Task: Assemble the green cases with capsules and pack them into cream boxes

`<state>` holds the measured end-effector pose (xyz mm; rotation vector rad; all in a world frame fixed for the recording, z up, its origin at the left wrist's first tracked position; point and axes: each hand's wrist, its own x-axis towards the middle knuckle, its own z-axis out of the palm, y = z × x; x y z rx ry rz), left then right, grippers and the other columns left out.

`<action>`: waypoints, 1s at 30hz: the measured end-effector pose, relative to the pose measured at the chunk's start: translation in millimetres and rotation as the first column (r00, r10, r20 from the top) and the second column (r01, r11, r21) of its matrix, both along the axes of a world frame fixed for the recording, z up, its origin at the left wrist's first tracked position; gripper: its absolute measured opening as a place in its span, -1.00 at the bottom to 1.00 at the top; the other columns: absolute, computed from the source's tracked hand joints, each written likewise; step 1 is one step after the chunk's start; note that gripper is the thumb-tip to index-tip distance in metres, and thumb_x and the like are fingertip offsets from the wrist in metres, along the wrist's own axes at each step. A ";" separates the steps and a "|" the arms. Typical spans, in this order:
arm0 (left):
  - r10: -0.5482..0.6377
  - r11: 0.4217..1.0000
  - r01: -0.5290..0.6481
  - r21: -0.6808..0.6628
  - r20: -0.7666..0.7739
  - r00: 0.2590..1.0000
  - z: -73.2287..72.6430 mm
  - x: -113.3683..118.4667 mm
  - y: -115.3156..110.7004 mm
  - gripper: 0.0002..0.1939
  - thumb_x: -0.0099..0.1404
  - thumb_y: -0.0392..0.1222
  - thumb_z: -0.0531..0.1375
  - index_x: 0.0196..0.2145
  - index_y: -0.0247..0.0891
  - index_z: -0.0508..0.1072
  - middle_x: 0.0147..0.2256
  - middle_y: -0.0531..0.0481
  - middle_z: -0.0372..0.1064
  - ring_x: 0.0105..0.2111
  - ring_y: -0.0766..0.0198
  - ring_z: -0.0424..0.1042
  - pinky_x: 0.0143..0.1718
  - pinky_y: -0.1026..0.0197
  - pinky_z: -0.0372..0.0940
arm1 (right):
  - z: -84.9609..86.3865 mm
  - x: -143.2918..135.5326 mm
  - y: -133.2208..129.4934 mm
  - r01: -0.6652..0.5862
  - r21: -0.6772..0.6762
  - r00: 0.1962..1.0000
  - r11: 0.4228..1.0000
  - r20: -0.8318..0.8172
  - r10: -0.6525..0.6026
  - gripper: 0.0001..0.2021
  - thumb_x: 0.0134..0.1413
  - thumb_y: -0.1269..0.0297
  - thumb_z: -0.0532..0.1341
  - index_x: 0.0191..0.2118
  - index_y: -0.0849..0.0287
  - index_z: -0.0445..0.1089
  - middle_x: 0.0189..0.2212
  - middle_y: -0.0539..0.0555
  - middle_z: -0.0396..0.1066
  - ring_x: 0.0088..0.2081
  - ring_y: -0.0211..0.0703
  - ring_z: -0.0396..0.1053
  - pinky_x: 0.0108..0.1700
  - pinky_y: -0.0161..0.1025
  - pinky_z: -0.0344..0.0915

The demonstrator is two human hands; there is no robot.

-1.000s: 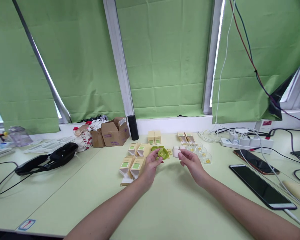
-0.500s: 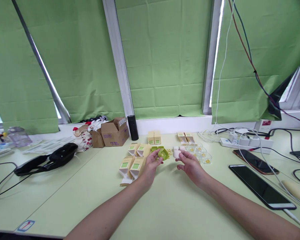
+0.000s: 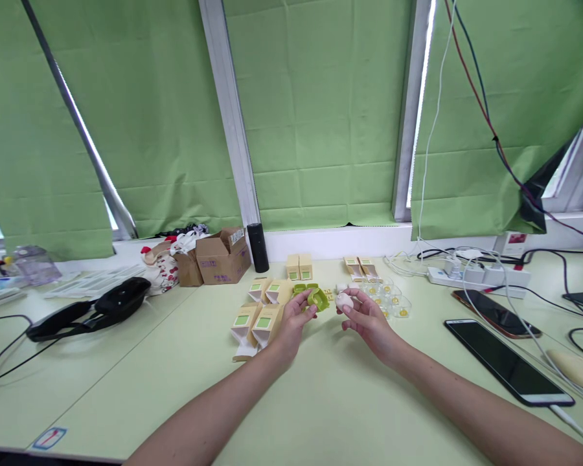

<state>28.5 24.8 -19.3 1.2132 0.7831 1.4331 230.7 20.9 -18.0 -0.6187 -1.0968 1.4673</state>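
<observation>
A small lime-green plastic holder [image 3: 318,299] with a hollow opening is gripped in my left hand [image 3: 290,323], between thumb and fingers. Facing it across a narrow gap, my right hand [image 3: 369,323] pinches a small rounded white piece [image 3: 342,300] whose exact kind I cannot make out. More green holders [image 3: 303,286] lie just behind my left fingers. Small yellow pieces [image 3: 329,294] rest on the table between the hands. Beyond my right hand is a clear plastic tray [image 3: 401,304] of cups with yellow centres.
Several small cartons with green windows [image 3: 243,323] stand left of my left hand. Other cartons [image 3: 298,266] are farther back. At right lie a phone [image 3: 508,359], another phone [image 3: 495,314], and a power strip [image 3: 480,278] with cables. Black goggles [image 3: 92,310] lie at left.
My right fingers have turned the white piece, which now shows a rounder side. It is slightly lower. My left hand and the green holder have barely moved.
</observation>
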 end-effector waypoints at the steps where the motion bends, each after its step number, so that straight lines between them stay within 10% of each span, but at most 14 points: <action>1: -0.003 1.000 0.003 0.004 -0.006 1.000 -0.1 0.1 0.1 -0.36 0.05 0.06 0.55 0.04 -0.25 0.61 0.03 -0.22 0.57 0.02 -0.04 0.46 -0.10 0.11 0.28 | -0.1 -0.1 0.1 0.001 0.007 1.000 1.000 0.003 -0.001 -0.43 -0.24 0.03 0.65 -0.11 0.02 0.47 -0.24 0.03 0.50 -0.18 -0.08 0.39 -0.32 -0.23 0.38; 30: 0.083 0.995 -0.090 -0.039 -0.151 0.985 3.6 1.4 -4.2 -0.38 0.02 0.05 0.56 0.00 -0.25 0.60 0.08 -0.26 0.56 0.15 -0.13 0.47 0.17 -0.05 0.33 | -12.3 -1.6 17.1 0.059 -0.108 0.997 0.992 0.050 -0.054 -0.45 -0.48 0.24 0.64 -0.23 0.16 0.52 -0.40 0.02 0.52 -0.46 -0.25 0.27 -0.45 -0.25 0.23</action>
